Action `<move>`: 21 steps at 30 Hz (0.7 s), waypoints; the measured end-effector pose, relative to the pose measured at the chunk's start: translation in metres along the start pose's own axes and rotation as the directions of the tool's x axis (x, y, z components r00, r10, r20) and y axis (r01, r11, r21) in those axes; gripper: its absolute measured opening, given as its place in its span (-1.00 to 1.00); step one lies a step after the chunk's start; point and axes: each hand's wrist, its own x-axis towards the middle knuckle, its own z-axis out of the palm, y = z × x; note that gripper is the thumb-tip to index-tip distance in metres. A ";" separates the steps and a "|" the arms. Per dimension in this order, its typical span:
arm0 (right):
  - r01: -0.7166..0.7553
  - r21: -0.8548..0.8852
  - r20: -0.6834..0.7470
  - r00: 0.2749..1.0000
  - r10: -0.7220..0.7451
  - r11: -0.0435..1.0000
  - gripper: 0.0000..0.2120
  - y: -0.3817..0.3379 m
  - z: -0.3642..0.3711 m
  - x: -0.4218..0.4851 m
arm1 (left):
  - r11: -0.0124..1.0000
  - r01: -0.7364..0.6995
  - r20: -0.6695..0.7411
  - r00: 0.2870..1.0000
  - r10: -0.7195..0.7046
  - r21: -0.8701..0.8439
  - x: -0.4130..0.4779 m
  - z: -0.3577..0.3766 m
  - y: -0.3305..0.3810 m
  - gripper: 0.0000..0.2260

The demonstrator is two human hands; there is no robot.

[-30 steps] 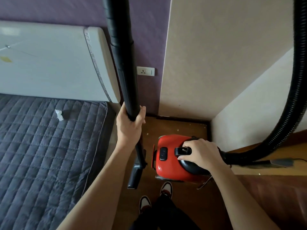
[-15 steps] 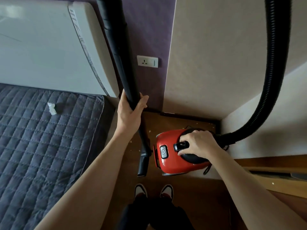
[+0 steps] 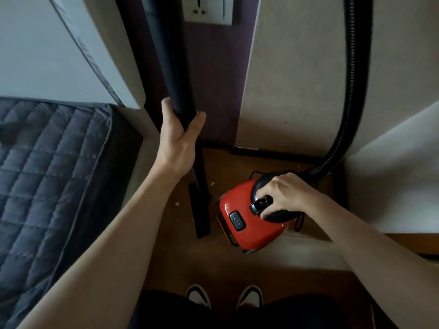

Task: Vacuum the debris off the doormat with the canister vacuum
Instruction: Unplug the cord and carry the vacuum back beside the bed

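With left grip [image 3: 177, 138] wrapped round wand [image 3: 174, 77] and right grip [image 3: 287, 195] clasping handle [image 3: 257, 206] of canister [image 3: 249, 231], lift level, minding hose [image 3: 354, 91] slack.

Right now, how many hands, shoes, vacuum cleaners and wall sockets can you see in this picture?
Hands: 2, left hand gripping the wand, right hand gripping the carry handle
Shoes: 2, left shoe and right shoe
Vacuum cleaners: 1, the red canister vacuum
Wall sockets: 1, wall socket
Total: 6
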 end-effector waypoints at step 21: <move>0.187 -0.261 0.164 0.975 -0.148 0.947 -0.50 0.085 0.179 0.157 | 0.953 -0.292 -0.235 0.924 0.302 0.078 -0.012 0.047 -0.165 -0.79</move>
